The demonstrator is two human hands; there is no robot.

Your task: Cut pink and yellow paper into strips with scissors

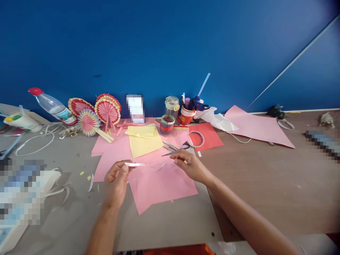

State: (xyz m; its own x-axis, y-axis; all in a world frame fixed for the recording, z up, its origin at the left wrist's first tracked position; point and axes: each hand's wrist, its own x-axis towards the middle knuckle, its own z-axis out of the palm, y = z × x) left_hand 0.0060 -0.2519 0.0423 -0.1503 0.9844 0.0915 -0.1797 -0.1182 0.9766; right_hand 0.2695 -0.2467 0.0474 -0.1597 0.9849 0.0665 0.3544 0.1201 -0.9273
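My left hand is closed, pinching a short white strip between thumb and fingers above the pink paper. My right hand hovers to the right, fingers loosely bent with the thumb a little apart; nothing shows in it. Just behind its fingertips lie scissors, partly covered by the hand. A small white sliver is on or just over the pink sheets between my hands. Folded yellow paper rests on the pink sheets farther back.
Paper fans stand at the back left beside a tilted bottle. Along the wall are a phone, a lidded jar and a red cup of tools. A tape roll lies on red paper.
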